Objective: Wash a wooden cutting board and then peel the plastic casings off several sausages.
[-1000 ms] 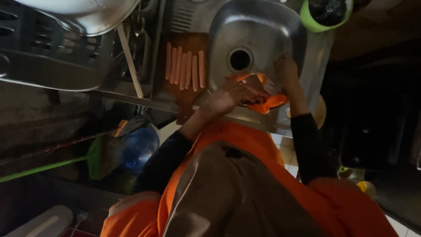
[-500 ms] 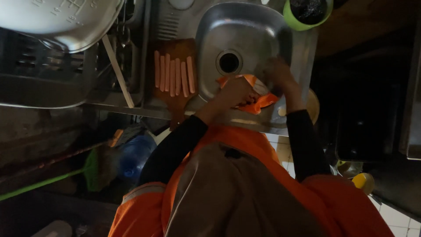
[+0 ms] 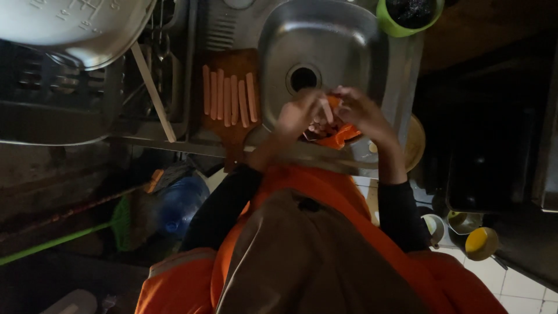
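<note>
Nearest the camera, an orange top with dark sleeves fills the lower frame, and both arms reach up over the front edge of the steel sink (image 3: 349,40). The left hand (image 3: 299,113) and the right hand (image 3: 360,113) meet above the basin, fingers curled close around an orange package (image 3: 340,136), a crumpled plastic wrapper with something pale and pinkish showing at its torn mouth; each hand grips it, though how tightly cannot be told. Just left of the hands lies a wooden cutting board (image 3: 232,131) carrying six sausages (image 3: 229,102), laid side by side in a row. A pale wooden stick (image 3: 154,96) leans across the dish rack (image 3: 58,110) beside it, under one large metal bowl (image 3: 75,26). Beyond the hands, the round drain (image 3: 303,77) sits in the basin floor, and one green cup (image 3: 407,14) stands at the far rim. Down on the floor are a blue bottle (image 3: 180,203), a green broom (image 3: 87,232) and a yellow cup (image 3: 481,243).
</note>
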